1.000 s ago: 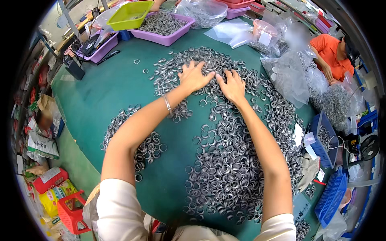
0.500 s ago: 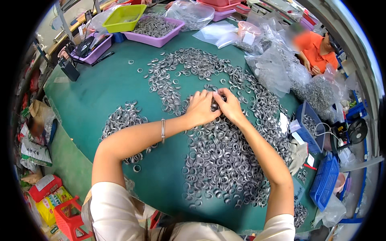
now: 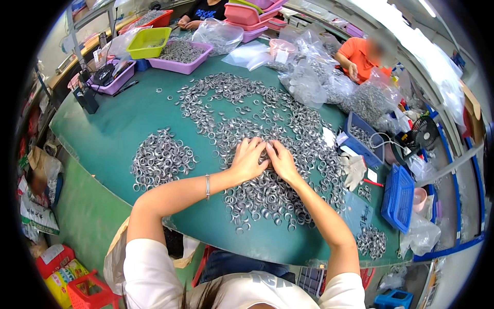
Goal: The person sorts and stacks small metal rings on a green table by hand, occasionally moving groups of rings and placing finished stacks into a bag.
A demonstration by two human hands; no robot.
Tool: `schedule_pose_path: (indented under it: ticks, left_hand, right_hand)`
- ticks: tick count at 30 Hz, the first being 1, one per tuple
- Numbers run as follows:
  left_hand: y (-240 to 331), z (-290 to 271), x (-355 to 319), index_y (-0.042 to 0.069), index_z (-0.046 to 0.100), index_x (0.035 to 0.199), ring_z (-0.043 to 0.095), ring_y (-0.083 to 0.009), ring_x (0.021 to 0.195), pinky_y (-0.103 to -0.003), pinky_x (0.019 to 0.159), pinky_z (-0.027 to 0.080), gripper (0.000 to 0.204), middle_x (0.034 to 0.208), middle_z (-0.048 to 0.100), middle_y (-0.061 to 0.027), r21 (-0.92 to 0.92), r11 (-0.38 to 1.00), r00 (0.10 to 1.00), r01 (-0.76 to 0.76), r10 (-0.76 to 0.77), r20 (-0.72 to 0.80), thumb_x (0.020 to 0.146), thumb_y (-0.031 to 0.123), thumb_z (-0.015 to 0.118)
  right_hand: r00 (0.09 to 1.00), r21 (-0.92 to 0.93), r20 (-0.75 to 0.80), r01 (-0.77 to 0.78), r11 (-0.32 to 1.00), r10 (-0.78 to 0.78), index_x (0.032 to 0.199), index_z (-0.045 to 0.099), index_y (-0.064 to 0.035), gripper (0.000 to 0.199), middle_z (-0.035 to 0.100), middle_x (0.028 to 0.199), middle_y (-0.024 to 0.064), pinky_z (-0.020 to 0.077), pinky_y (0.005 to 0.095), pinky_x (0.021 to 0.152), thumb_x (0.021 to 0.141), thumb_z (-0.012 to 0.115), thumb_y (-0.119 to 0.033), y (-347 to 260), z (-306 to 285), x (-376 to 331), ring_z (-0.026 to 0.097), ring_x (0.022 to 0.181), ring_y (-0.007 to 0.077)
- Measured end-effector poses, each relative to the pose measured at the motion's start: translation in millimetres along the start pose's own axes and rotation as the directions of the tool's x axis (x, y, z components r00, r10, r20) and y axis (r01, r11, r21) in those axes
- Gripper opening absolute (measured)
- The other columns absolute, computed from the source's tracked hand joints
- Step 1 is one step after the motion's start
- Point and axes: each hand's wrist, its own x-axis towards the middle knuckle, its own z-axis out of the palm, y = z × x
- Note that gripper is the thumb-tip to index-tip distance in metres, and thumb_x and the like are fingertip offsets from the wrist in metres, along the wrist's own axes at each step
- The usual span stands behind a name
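Many small grey metal rings (image 3: 267, 193) lie in a broad heap on the green table (image 3: 108, 123). My left hand (image 3: 249, 160) and my right hand (image 3: 282, 162) meet in the middle of this heap, thumbs close together. Their fingers curve down around a clump of rings between them; palms and fingertips are partly hidden. A looser arc of rings (image 3: 221, 85) spreads beyond my hands. To the left of my forearm sits a separate, smaller pile of rings (image 3: 160, 158).
Far left are a purple tray (image 3: 188, 66) of metal parts and a lime tray (image 3: 149, 44). Filled plastic bags (image 3: 306, 85) lie far right, near a person in orange (image 3: 360, 54). On the right are blue baskets (image 3: 399, 198), a fan (image 3: 424, 131) and a glove (image 3: 354, 172).
The view has shifted, now showing more of the near table edge and a second person in black beyond. Both hands have come nearer to me over the heap, still together among the rings.
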Motion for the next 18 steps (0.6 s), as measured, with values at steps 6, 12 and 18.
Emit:
schedule_pose_path:
  ticks: [6, 12, 18]
  left_hand:
    - [38, 2, -26, 0.000, 0.049, 0.117, 0.042, -0.0375, 0.110, -0.043, 0.095, 0.039, 0.051, 0.124, 0.042, -0.0183, -0.093, 0.994, 0.996, -0.058, 0.065, 0.067, 0.073, 0.016, 0.069]
    - [59, 7, -58, 0.000, 0.049, 0.119, 0.044, -0.0362, 0.110, -0.043, 0.095, 0.039, 0.049, 0.121, 0.046, -0.0186, -0.106, 0.980, 0.981, -0.170, 0.178, 0.071, 0.076, 0.015, 0.067]
    - [79, 3, -78, 0.001, 0.050, 0.120, 0.043, -0.0362, 0.114, -0.046, 0.097, 0.036, 0.041, 0.124, 0.046, -0.0187, -0.054, 0.956, 0.950, -0.290, 0.294, 0.105, 0.081, 0.011, 0.062]
  right_hand:
    - [0.996, 0.033, -0.076, 0.044, 0.998, -0.041, 0.108, 0.055, 0.0031, 0.028, 0.058, 0.102, 0.0194, 0.0446, 0.0401, 0.085, 0.092, 0.053, -0.020, -5, -11, -56, 0.057, 0.096, 0.0351]
    - [0.971, -0.192, -0.186, 0.113, 0.975, -0.149, 0.112, 0.056, 0.0012, 0.031, 0.059, 0.105, 0.0191, 0.0419, 0.0404, 0.088, 0.089, 0.056, -0.020, -8, -15, -110, 0.056, 0.099, 0.0348]
    - [0.976, -0.211, -0.141, 0.137, 0.968, -0.169, 0.109, 0.056, 0.0008, 0.026, 0.059, 0.100, 0.0184, 0.0410, 0.0419, 0.086, 0.090, 0.056, -0.017, -17, -26, -145, 0.056, 0.094, 0.0356]
